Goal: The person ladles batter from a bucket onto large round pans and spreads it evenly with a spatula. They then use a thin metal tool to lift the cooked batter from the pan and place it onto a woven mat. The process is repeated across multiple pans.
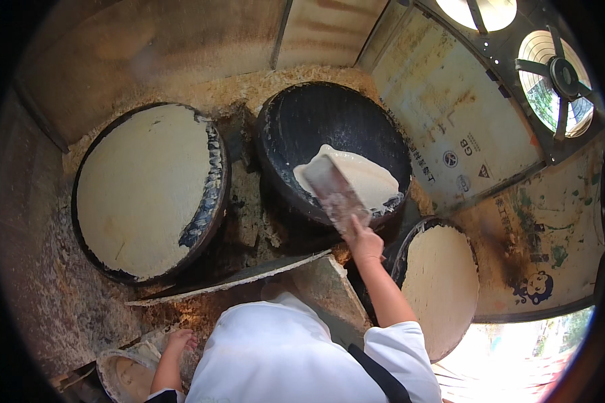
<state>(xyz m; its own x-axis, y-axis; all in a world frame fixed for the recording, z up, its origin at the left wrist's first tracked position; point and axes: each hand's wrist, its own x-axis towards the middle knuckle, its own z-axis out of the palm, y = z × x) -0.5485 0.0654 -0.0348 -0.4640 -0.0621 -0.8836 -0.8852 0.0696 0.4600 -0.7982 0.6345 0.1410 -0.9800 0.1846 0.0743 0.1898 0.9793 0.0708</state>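
My right hand (365,244) grips the near end of a flat rectangular spreader (336,194), blurred and coated with batter. The blade lies over a pool of pale wet batter (365,176) on the near part of a round black griddle (322,113). Much of that griddle's far surface is bare and dark. My left hand (182,340) hangs low at the left, fingers loosely bent, with nothing visible in it. Just below and left of it stands a bucket (112,375) with pale batter inside (133,378).
On the left, a second round griddle (218,201) carries a pale, thin sheet (141,186) covering most of it. Another sheet-covered griddle (441,287) sits at the lower right. A batter-crusted board (242,279) slants before me. Panels and a fan (562,78) enclose the right side.
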